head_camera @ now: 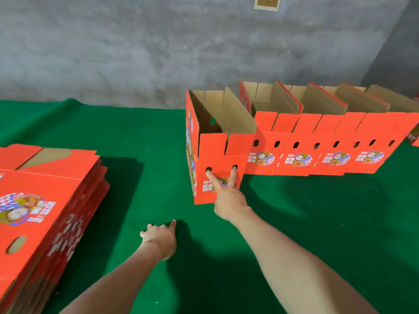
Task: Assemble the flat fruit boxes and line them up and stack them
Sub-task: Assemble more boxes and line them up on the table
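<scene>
An assembled red fruit box (pixel 214 145) stands open-topped on the green mat (pixel 145 137), at the left end of a row of several assembled red boxes (pixel 317 158) and a little nearer to me than they are. My right hand (pixel 227 199) reaches its front face with index and middle finger straight, their tips in the two round holes. My left hand (pixel 159 240) rests low on the mat, holding nothing, fingers loosely bent. A stack of flat red boxes (pixel 45 200) lies at the left.
A grey concrete wall (pixel 136 53) runs behind the mat's far edge. A brown card (pixel 267 3) hangs on the wall at the top. Another red box edge (pixel 413 137) shows at the far right. Bare green mat lies between the flat stack and the row.
</scene>
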`<state>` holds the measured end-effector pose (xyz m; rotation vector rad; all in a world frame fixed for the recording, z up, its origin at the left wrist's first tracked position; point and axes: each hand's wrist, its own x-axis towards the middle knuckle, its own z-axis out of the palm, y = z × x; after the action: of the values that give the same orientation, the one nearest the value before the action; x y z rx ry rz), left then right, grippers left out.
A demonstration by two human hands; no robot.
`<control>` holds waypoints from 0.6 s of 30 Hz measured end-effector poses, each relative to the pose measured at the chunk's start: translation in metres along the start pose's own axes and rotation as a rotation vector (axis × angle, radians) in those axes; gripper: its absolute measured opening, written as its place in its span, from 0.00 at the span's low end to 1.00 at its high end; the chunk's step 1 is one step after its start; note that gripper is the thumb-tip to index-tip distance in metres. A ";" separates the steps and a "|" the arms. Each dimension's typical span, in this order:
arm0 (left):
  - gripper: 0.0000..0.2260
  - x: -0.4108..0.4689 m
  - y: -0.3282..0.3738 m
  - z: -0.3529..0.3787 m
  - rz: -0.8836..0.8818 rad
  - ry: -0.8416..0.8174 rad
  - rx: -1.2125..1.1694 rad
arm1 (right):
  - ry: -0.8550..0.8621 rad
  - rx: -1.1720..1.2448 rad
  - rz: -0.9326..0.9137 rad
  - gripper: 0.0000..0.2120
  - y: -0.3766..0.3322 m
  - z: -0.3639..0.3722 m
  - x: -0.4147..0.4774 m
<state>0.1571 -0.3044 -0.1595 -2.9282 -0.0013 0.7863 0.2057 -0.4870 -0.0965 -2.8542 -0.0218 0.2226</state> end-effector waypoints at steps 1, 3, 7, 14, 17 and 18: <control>0.31 0.001 0.000 -0.002 0.002 -0.005 -0.003 | 0.011 0.000 0.007 0.53 0.002 -0.003 0.016; 0.30 0.002 0.000 -0.004 0.003 -0.014 0.005 | 0.035 -0.003 0.018 0.54 0.004 -0.009 0.045; 0.28 0.003 -0.002 -0.005 0.007 -0.029 -0.001 | 0.073 -0.042 0.026 0.54 0.013 -0.018 0.088; 0.28 0.003 -0.003 -0.003 0.005 -0.011 0.026 | 0.140 -0.179 0.063 0.55 0.033 -0.026 0.123; 0.28 0.002 -0.003 -0.004 0.000 -0.016 0.027 | 0.152 -0.200 0.078 0.55 0.042 -0.030 0.130; 0.28 0.002 -0.002 -0.004 -0.002 -0.019 0.031 | 0.149 -0.203 0.085 0.55 0.043 -0.031 0.132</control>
<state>0.1608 -0.3024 -0.1571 -2.8913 0.0070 0.8063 0.3402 -0.5322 -0.0988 -3.0696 0.1132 0.0254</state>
